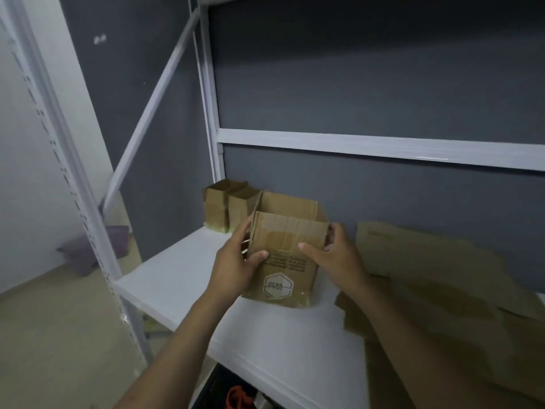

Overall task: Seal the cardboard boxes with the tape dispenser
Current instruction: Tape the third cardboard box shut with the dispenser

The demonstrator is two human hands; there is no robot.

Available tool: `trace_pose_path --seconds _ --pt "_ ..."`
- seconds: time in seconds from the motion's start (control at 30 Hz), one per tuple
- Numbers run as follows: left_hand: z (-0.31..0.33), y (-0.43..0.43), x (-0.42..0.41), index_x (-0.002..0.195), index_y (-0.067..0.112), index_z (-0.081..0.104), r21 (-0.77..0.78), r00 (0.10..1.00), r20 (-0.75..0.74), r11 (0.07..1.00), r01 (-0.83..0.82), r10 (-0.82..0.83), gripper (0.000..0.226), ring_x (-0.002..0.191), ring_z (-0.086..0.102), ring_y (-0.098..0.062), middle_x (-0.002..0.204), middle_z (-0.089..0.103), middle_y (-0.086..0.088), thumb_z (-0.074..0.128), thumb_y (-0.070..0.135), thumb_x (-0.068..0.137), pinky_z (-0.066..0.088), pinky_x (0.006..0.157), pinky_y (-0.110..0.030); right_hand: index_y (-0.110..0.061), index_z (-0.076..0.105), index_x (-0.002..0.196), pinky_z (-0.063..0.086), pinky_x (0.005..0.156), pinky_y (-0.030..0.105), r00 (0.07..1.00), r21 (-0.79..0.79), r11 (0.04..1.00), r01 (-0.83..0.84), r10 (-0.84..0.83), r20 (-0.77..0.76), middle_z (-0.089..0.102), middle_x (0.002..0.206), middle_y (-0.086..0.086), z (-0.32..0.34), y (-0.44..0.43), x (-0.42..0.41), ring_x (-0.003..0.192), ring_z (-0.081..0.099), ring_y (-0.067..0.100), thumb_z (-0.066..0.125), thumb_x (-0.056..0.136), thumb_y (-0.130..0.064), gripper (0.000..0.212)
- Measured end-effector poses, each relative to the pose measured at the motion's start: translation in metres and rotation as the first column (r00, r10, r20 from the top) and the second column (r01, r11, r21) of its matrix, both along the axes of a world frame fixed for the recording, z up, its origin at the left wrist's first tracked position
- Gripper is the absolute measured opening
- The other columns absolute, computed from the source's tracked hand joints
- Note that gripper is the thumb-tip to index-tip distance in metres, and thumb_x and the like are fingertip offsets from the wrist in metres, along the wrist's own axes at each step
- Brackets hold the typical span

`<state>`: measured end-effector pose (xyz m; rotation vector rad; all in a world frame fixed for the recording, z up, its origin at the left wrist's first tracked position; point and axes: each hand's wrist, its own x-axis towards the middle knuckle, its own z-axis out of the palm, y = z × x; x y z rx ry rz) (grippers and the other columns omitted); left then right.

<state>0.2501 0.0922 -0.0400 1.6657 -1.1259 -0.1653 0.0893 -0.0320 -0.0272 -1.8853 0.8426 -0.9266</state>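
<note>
Two small open cartons [227, 205] far left at the back of the white shelf [177, 278], flaps up. Just right of them, the left hand [236, 262] clamped on the left side of the cardboard box [284, 246]: thumb flat on the near face, fingers wrapped round the corner. Same hold mirrored by the right hand [339, 255] on the right side, thumb on the near face, fingertips hooked over the right edge. Further right, a loose heap of flattened cardboard [427, 276], close beside the box's base. Likely trouble: no tape dispenser in plain sight on the shelf, only an orange-and-black thing [239, 394] below it, too cropped to name, so probably needs one hand freed to fetch the tool, with a light box then free to skid on the smooth board or tip. Risk too of buckling thin walls by squeezing hard, leaving flaps misaligned for the seam. Looks worn: brown corrugated board, top open with flaps standing, creased near face, shiny old tape across the middle and along the bottom, printed text and a hexagon mark low on the front.
</note>
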Motion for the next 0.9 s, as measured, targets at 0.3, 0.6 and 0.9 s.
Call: trace_pose_path --seconds 0.3,0.6,0.9 --pt "-0.035 -0.089 0.112 0.124 0.061 0.020 0.151 0.995 0.033 0.985 0.088 -0.094 0.062 0.102 0.062 -0.007 0.118 0.058 0.018 0.064 0.033 0.091 0.054 0.084 -0.025 -0.017 0.033 0.136 0.045 0.080 0.025 0.975 -0.074 0.996 0.045 -0.060 -0.213 0.050 0.126 0.001 -0.029 -0.082 0.104 0.106 0.051 0.014 0.079 0.073 -0.037 0.081" --pt "-0.058 -0.164 0.201 0.135 0.040 0.033 0.223 0.978 0.072 0.959 0.176 -0.197 0.045 0.109 0.058 -0.008 0.116 0.054 0.022 0.053 0.043 0.095 0.050 0.086 -0.020 -0.052 -0.028 0.134 0.044 0.100 0.032 0.923 -0.297 0.954 0.047 -0.155 -0.353 0.008 0.157 -0.002 -0.052 -0.116 0.174 0.130 0.041 0.019 0.075 0.080 -0.032 0.118" --pt "-0.037 -0.220 0.305 0.133 0.013 0.057 0.282 0.656 0.745 0.948 -0.150 -0.118 0.087 0.129 0.045 -0.046 0.136 0.054 -0.020 0.083 0.052 0.060 0.030 0.106 -0.063 -0.049 -0.001 0.147 0.043 0.105 0.035 0.754 -0.496 0.858 0.135 -0.414 -0.510 -0.029 0.153 -0.006 -0.054 -0.142 0.231 0.142 0.023 0.024 0.067 0.088 -0.018 0.095"
